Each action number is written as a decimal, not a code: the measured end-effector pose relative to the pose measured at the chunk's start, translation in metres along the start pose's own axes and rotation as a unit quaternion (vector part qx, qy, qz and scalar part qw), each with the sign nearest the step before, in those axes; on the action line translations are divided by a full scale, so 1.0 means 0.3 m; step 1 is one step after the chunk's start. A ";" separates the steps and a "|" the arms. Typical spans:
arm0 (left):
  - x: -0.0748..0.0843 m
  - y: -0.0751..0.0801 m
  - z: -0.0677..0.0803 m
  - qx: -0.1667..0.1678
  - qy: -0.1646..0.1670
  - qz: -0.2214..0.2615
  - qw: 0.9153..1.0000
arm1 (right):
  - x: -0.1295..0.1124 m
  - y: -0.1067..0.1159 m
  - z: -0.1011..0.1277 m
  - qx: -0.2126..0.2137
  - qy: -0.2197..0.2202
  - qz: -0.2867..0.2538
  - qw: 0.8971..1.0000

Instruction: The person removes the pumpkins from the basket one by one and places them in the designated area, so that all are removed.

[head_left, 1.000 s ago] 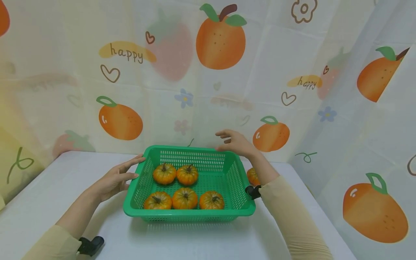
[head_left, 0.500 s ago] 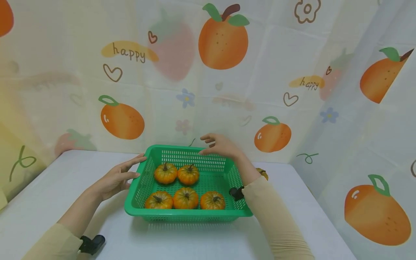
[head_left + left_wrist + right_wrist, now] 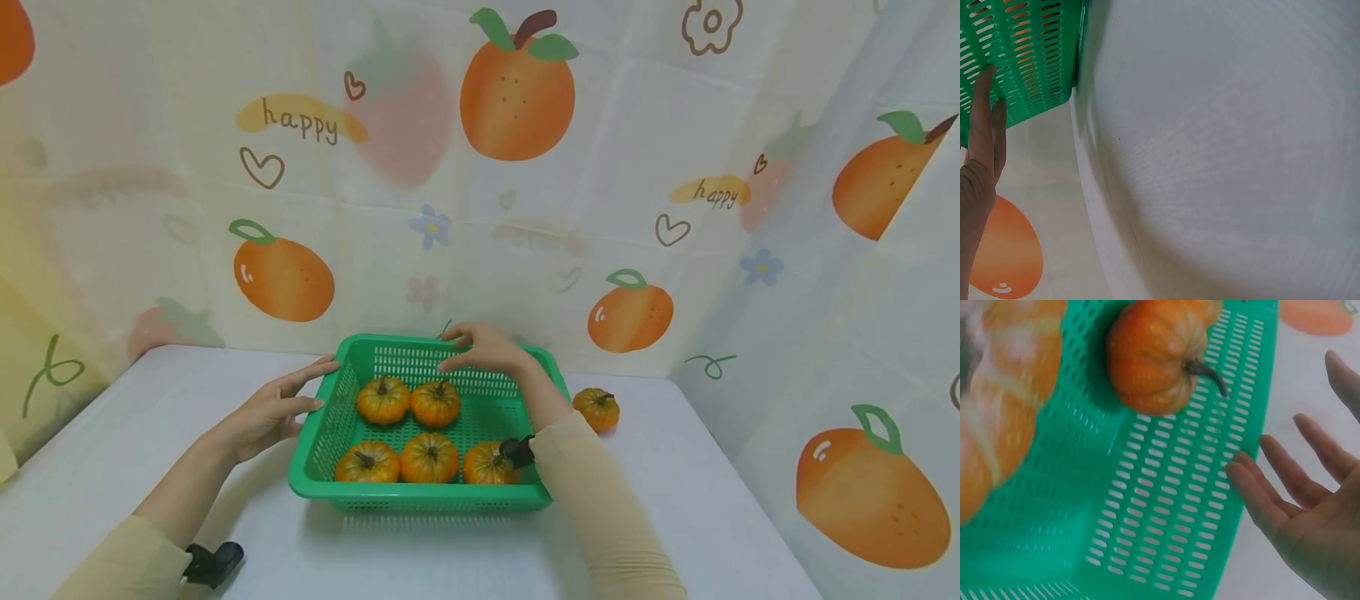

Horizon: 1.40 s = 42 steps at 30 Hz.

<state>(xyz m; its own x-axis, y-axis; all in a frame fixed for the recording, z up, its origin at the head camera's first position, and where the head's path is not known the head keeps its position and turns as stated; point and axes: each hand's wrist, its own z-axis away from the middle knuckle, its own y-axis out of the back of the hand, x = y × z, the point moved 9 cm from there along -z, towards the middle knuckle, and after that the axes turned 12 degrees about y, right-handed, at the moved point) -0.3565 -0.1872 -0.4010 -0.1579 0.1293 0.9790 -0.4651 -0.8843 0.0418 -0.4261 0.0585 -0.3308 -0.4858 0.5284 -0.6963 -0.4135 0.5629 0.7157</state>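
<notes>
Resting my left hand (image 3: 266, 414) with straight fingers against the left wall of the green basket (image 3: 330, 408) on the table (image 3: 135, 433), I hover my right hand (image 3: 487, 348), fingers loose and holding nothing, over its far rim above five pumpkins (image 3: 435, 403).

Green slotted basket (image 3: 330, 421), five small pumpkins (image 3: 429, 457) inside.

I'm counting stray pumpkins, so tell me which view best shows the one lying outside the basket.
The head view: the loose pumpkin lies whole on the white table, right of the green basket and apart from it. The left wrist view shows only basket wall and table; the right wrist view shows only pumpkins inside the basket.
</notes>
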 end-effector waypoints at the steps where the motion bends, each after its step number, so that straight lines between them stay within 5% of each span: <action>1: -0.001 -0.001 0.000 -0.001 0.000 0.000 1.000 | 0.004 -0.008 -0.002 -0.002 -0.002 -0.010 1.000; 5: -0.004 -0.002 0.001 -0.002 0.001 0.002 1.000 | 0.030 -0.039 -0.007 -0.011 -0.020 -0.055 0.998; 20: -0.005 -0.003 -0.001 -0.005 -0.001 0.004 1.000 | 0.102 -0.100 0.000 -0.018 -0.127 -0.088 0.988; 42: 0.003 -0.006 0.004 -0.011 -0.006 0.003 1.000 | 0.117 -0.167 -0.017 -0.083 -0.131 -0.054 0.986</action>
<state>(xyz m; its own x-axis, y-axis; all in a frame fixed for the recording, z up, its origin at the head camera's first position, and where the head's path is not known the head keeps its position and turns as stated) -0.3546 -0.1859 -0.4001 -0.1507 0.1194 0.9813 -0.4835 -0.8747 0.0321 -0.4263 0.0456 -0.3906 -0.2253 0.6293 -0.7437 -0.5827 0.5247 0.6206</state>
